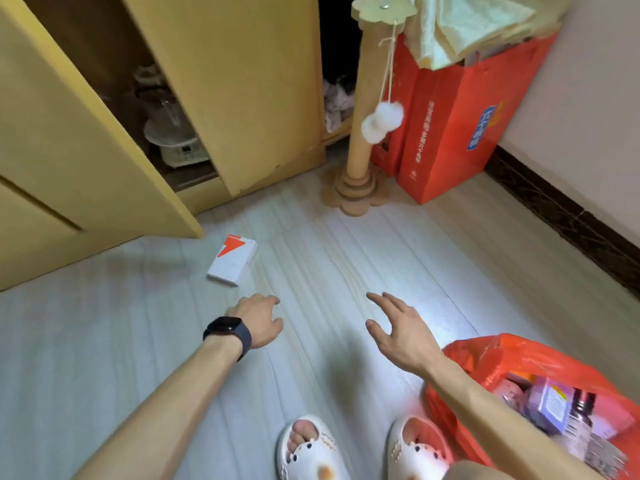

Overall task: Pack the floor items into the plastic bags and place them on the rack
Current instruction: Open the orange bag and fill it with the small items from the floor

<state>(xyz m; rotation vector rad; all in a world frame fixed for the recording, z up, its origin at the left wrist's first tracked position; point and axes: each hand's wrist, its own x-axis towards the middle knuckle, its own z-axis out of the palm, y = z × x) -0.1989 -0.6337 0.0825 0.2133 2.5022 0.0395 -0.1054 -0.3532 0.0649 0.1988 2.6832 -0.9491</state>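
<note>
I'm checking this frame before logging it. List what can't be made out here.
Head view only:
- Orange plastic bag: cut off by the right and bottom edges; contents blurred, labels unreadable.
- The rack: not in view.
- Cabinet interior: dark, partly hidden by its open door.
- White box: print too small to read.
- Red paper bag: contents covered by cloth.

pale striped floor (346, 271), bright glare patch near centre right. yellow cabinet (242, 81) at rear left, one door (69, 150) swung open; a white appliance (176, 147) sits on the dim lower shelf. cardboard scratching post (363, 133) stands beside the cabinet, pom-poms hanging. white wall (588, 116) at right with dark baseboard (571, 230).
</note>
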